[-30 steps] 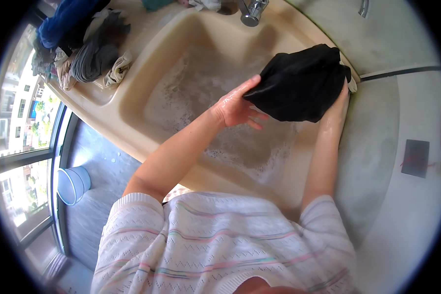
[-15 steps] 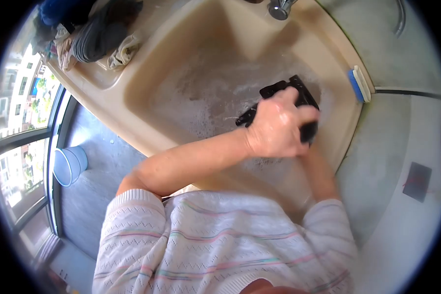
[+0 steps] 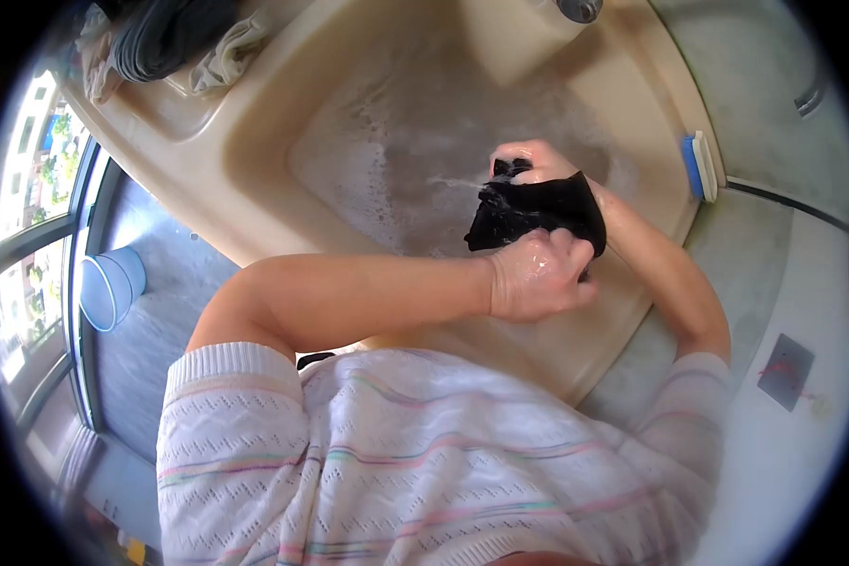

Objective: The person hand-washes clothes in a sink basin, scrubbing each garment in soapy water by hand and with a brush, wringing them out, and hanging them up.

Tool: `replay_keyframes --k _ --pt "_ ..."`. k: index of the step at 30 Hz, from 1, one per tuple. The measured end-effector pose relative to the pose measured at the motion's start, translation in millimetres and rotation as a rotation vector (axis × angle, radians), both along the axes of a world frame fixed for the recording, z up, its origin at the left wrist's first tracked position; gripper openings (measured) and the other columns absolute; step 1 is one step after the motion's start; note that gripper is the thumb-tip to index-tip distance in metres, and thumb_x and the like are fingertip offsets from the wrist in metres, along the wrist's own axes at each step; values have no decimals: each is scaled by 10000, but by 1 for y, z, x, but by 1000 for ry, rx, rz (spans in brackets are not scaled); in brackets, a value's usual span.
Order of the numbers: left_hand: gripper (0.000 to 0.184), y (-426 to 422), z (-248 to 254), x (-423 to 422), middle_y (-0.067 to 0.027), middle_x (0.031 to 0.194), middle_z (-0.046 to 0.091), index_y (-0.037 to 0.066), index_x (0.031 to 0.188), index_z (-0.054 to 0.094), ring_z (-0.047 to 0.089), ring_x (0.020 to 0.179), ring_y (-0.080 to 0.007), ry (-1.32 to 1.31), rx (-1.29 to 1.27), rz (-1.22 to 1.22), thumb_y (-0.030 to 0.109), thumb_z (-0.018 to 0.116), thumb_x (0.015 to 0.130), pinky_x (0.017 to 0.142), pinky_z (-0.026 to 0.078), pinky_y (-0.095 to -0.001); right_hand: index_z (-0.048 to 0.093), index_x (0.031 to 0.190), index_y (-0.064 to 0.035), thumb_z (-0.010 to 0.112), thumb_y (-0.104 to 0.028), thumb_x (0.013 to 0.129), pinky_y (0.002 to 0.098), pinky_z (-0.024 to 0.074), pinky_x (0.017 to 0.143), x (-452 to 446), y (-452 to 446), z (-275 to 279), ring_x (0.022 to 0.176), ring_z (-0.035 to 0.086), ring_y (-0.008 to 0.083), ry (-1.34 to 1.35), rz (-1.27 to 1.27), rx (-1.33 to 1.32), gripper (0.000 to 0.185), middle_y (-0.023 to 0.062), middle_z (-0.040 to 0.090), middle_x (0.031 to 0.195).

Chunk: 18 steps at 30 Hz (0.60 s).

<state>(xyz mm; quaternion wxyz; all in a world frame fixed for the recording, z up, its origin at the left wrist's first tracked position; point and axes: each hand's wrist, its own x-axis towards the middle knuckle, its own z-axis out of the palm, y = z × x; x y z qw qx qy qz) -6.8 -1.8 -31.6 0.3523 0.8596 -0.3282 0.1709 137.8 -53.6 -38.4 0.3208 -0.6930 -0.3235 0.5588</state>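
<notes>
A wet black cloth garment is stretched between my two hands above soapy grey water in a beige sink. My left hand is closed round the cloth's near edge, knuckles up and skin wet. On the far side my right hand grips a bunched part of it, and some fingers are hidden by the fabric. Part of the cloth lies over my right wrist. What kind of garment it is I cannot make out.
Dark and pale clothes lie on the sink's left ledge. A blue-and-white scrub brush rests on the right rim. The tap is at the top edge. A light blue bucket stands on the floor by the window.
My hands have moved apart, with the right one now farther back and in plain sight. The black cloth, earlier bunched beneath my left hand, is spread between them. The view has shifted slightly.
</notes>
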Motion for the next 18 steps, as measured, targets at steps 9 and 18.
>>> replay_keyframes --k 9,18 --pt "342 -5 -6 -1 -147 766 414 134 956 564 476 608 -256 74 38 -37 161 594 616 429 421 -319 550 780 17 541 -106 644 249 413 632 1 -16 -24 671 483 101 -52 -38 52 183 32 526 676" --pt "298 -5 -5 -1 -153 752 409 109 923 556 482 591 -257 77 42 -35 154 591 631 417 422 -331 540 761 26 538 -98 653 247 408 619 0 -15 -22 669 479 100 -80 -44 5 165 29 527 680"
